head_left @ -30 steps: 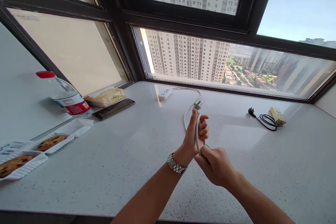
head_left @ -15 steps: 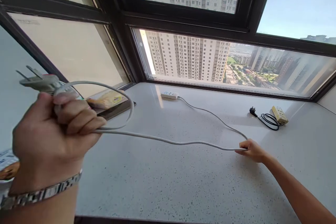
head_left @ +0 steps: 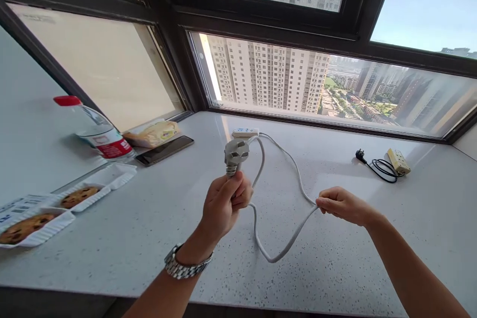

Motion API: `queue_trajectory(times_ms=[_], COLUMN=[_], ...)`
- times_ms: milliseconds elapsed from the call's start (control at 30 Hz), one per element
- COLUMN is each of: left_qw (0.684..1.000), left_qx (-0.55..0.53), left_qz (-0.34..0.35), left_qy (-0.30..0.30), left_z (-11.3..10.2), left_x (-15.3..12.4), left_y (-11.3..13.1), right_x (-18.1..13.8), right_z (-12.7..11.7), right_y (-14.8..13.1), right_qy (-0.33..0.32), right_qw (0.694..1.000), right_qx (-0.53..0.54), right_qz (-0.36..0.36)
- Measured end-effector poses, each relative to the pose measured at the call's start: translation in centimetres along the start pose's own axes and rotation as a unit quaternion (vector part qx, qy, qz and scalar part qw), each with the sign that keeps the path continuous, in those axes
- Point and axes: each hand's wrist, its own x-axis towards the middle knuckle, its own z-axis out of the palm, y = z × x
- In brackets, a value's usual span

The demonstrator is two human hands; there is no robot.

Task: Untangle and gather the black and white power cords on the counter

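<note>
My left hand (head_left: 225, 201), with a metal watch at the wrist, is closed around the base of a white plug (head_left: 236, 153), its prongs facing me. Part of the white cord (head_left: 274, 260) is also gathered in that fist, one loop rising behind the plug. Farther right, my right hand (head_left: 345, 204) pinches the same cord between thumb and fingers. From there the cord runs back to a white power strip (head_left: 245, 132) lying near the window. The slack between my hands hangs in a bend over the white speckled sill.
At the right lies a yellowish power strip (head_left: 398, 161) with a coiled black cord and black plug (head_left: 359, 155). On the left are a red-capped bottle (head_left: 112, 146), a phone (head_left: 166, 150), a food package (head_left: 156, 132) and cookies (head_left: 80, 197) in white trays. Dark window frames stand behind.
My left hand has moved right and away from me with the plug, toward the middle. My right hand has shifted slightly left. The cord between them has gone from nearly straight to slack.
</note>
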Motion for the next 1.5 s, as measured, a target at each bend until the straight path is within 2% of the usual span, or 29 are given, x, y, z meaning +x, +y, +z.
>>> queue_trajectory(times_ms=[67,167,233,300,367,433,500,567,633,767,867,967,1067,1167,1267,1367,1433,1500], left_qw=[0.997,0.973,0.951,0.947,0.961,0.970,0.970,0.965,0.959,0.952,0.955,0.969,0.975,0.968,0.966,0.974,0.982,0.989], left_qx=[-0.004,0.045,0.095,0.124,0.107,0.063,0.007,-0.054,-0.105,-0.152,-0.143,-0.138,-0.171,-0.219,-0.240,-0.221,-0.183,-0.113], left_qz=[-0.036,-0.103,-0.146,-0.180,-0.200,-0.213,-0.229,-0.247,-0.257,-0.264,-0.259,-0.206,-0.139,-0.122,-0.086,-0.012,0.047,0.095], left_qy=[-0.065,-0.202,-0.256,-0.236,-0.161,-0.102,-0.082,-0.073,-0.058,-0.023,-0.008,0.021,0.034,0.025,0.041,0.040,0.025,0.015], left_z=[-0.6,-1.0,-0.5,0.5,1.8,2.7,3.2,3.2,2.9,2.3,2.4,2.8,2.9,2.2,0.2,-2.8,-4.5,-5.2], left_x=[-0.5,-1.4,-1.7,-1.6,-1.0,-0.4,0.0,0.3,0.4,0.8,1.2,1.5,1.6,1.4,1.1,0.5,-0.1,-0.9], left_y=[0.7,0.4,-0.9,-2.8,-4.8,-6.6,-7.7,-8.3,-8.5,-8.3,-7.9,-6.7,-4.5,-1.5,1.7,5.1,6.7,6.9], right_x=[0.7,2.5,3.8,4.8,5.4,5.5,5.2,4.6,3.9,2.6,2.0,1.6,1.3,0.9,0.2,-0.6,-1.1,-1.2], right_z=[-1.8,-4.9,-6.2,-6.3,-4.9,-2.4,0.5,2.9,4.7,6.7,7.4,7.2,6.3,4.6,2.2,-0.6,-2.3,-3.1], right_y=[0.1,0.3,0.0,-0.7,-1.4,-2.0,-2.2,-2.0,-1.2,0.9,2.1,3.1,4.3,5.5,6.6,8.3,9.4,9.8], right_qy=[0.134,0.350,0.441,0.473,0.464,0.448,0.448,0.454,0.432,0.284,0.165,0.103,0.078,0.064,0.048,0.041,0.079,0.125], right_qw=[0.985,0.921,0.890,0.877,0.870,0.870,0.872,0.872,0.875,0.889,0.886,0.895,0.908,0.914,0.908,0.900,0.902,0.926], right_qx=[-0.105,-0.149,-0.075,0.057,0.165,0.194,0.143,0.043,-0.063,-0.221,-0.310,-0.335,-0.339,-0.353,-0.387,-0.428,-0.424,-0.350], right_qz=[0.039,0.087,0.091,0.063,0.005,-0.069,-0.135,-0.178,-0.211,-0.283,-0.304,-0.277,-0.232,-0.192,-0.151,-0.074,-0.002,0.063])
